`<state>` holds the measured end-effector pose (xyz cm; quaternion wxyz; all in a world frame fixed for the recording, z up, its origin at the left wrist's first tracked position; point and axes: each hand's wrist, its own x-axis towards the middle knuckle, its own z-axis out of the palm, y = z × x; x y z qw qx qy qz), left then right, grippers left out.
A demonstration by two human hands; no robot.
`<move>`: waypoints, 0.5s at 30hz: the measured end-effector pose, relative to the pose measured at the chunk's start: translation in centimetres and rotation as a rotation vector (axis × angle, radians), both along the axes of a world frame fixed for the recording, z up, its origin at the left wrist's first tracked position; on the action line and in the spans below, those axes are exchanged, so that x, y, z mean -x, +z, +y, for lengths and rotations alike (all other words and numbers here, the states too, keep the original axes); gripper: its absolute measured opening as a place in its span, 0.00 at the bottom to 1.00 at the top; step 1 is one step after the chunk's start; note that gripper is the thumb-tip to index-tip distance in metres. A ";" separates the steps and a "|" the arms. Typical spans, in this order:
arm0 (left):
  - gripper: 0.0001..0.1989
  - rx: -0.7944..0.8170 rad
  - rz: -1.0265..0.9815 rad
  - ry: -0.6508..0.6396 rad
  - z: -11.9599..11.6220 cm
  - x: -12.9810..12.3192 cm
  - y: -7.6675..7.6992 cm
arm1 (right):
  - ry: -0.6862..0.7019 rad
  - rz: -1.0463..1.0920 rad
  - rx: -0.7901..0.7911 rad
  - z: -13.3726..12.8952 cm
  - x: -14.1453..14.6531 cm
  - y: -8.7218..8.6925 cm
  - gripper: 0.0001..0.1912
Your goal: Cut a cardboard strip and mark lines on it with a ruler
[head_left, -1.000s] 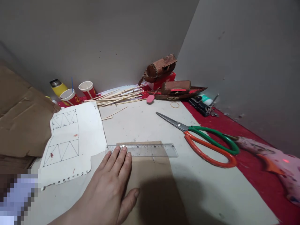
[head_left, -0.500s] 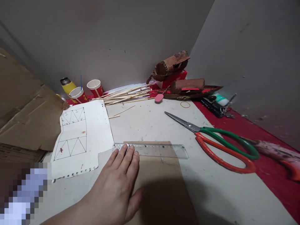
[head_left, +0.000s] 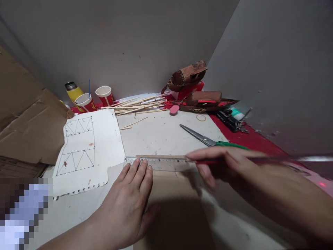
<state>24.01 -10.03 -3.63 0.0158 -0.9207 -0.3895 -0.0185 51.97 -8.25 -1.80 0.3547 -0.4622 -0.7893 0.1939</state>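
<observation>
My left hand (head_left: 132,196) lies flat with its fingers stretched out, pressing on the left part of a clear ruler (head_left: 166,165). Under the ruler is a brown cardboard piece (head_left: 171,187), whose top edge shows just above it. At the ruler's right end is my right hand (head_left: 221,166), blurred by motion, its fingers closed on a long slim tool (head_left: 286,158). This tool is dark red by the fingers and silvery towards the far right; its exact kind is unclear. Behind the right hand lie large scissors (head_left: 205,139), their handles mostly covered.
A paper with drawn triangles (head_left: 80,146) lies left of the ruler. Thin wooden sticks (head_left: 143,106), two paper cups (head_left: 104,97), a yellow bottle (head_left: 73,93), a pink eraser-like block (head_left: 174,110) and brown model boats (head_left: 205,100) stand along the back. Folded cardboard (head_left: 28,121) leans at left.
My right hand has come in from the right with the slim tool, reaching the ruler's right end and covering the scissor handles. My left hand stays on the ruler. The view has shifted slightly.
</observation>
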 end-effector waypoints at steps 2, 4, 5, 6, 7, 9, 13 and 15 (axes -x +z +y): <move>0.35 -0.039 -0.010 -0.016 -0.1 0.1 -0.2 | -0.025 0.315 0.292 2.6 1.2 1.2 0.25; 0.35 -0.076 -0.022 -0.035 -0.1 0.2 -0.4 | -0.092 0.612 0.513 4.5 2.5 1.6 0.26; 0.35 -0.091 -0.025 -0.045 -0.1 0.2 -0.4 | -0.098 0.706 0.595 5.0 3.2 1.6 0.24; 0.35 -0.109 -0.028 -0.049 0.0 0.3 -0.5 | -0.097 0.773 0.657 5.4 3.8 1.4 0.22; 0.35 -0.125 -0.030 -0.052 0.0 0.3 -0.6 | -0.086 0.808 0.708 5.7 4.4 1.1 0.20; 0.35 -0.151 -0.032 -0.053 0.1 0.3 -0.7 | -0.052 0.815 0.769 6.0 5.5 0.5 0.16; 0.34 -0.154 -0.036 -0.061 0.2 0.2 -0.6 | -0.005 0.677 0.793 6.4 7.3 -0.1 0.11; 0.34 -0.147 -0.044 -0.064 0.2 0.2 -0.4 | 0.023 0.608 0.784 6.6 8.1 -0.1 0.09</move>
